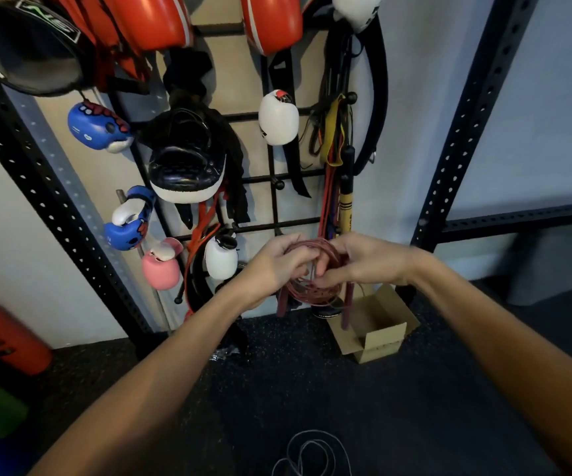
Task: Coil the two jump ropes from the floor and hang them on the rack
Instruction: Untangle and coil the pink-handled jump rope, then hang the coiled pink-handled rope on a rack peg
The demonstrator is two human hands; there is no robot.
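Note:
A dark red jump rope is wound into a small coil held up in front of the wall rack. My left hand grips the coil's left side. My right hand pinches the strands on the right. Two dark red handles hang down below the coil. A second thin grey jump rope lies in loose loops on the dark floor at the bottom of the view, between my forearms.
The black grid rack carries boxing gloves, red pads, black mitts and hanging ropes and bands. An open cardboard box stands on the floor by the wall. Black perforated uprights flank the rack. An orange roller lies at the left.

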